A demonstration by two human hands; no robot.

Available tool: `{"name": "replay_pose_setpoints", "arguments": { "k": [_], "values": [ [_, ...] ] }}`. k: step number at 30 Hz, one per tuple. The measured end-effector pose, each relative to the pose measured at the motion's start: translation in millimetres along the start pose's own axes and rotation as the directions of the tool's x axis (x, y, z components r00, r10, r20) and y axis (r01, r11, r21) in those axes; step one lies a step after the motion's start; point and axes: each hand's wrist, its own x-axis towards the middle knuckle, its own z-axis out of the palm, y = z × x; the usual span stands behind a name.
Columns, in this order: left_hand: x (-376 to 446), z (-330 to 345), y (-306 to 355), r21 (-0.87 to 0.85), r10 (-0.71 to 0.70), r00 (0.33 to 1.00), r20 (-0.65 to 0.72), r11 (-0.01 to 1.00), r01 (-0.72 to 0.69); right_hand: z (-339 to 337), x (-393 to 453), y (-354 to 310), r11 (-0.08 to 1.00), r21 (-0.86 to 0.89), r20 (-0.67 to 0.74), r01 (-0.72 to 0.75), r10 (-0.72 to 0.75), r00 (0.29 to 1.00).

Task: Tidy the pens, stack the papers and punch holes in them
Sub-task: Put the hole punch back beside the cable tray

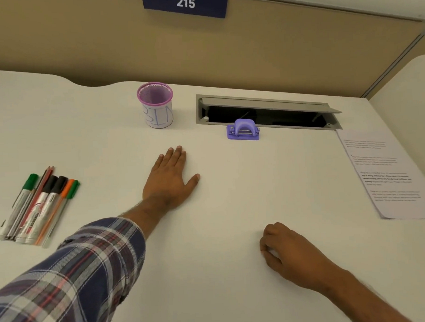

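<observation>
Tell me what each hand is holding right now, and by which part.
Nothing is held. The left hand lies flat and open on the desk. The right hand rests loosely curled on the desk, with nothing visible in it.

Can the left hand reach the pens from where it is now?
Probably yes. The left hand lies flat and empty on the desk, and the pens lie to its left with only bare desk between them.

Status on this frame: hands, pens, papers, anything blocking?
Left hand flat on white desk, right hand loosely curled, both empty. Pens and markers loose, left. Printed papers right. Nothing blocking.
</observation>
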Motion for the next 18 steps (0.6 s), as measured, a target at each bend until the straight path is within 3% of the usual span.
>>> {"name": "replay_pose_setpoints", "arguments": {
  "k": [10,18],
  "values": [
    [-0.6,3.3,0.4,-0.044,-0.007,1.0,-0.003,0.999,0.007,-50.6,116.2,-14.7,0.976,0.214,-0.192,0.031,0.01,0.981],
    [-2.1,2.6,1.2,-0.077,-0.004,1.0,-0.022,0.997,0.003,-115.9,272.0,-85.1,0.944,0.282,-0.548,0.168,0.015,0.837]
  ]
}}
